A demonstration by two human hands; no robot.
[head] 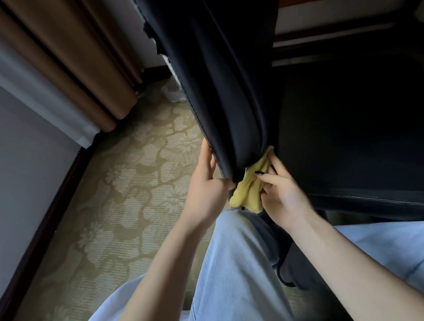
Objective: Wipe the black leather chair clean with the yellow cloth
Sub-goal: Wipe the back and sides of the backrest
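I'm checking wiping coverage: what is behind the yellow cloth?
The black chair back, at its lower edge: the right hand holds the yellow cloth against it, the left hand grips its other side. The leather under the cloth is covered.

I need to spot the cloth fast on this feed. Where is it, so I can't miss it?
Follow the backrest of the black leather chair down from the top of the view to its lower corner. There the yellow cloth is bunched against the leather, pinched by the right hand. It is the only bright yellow thing among black leather, pale blue jeans and skin.
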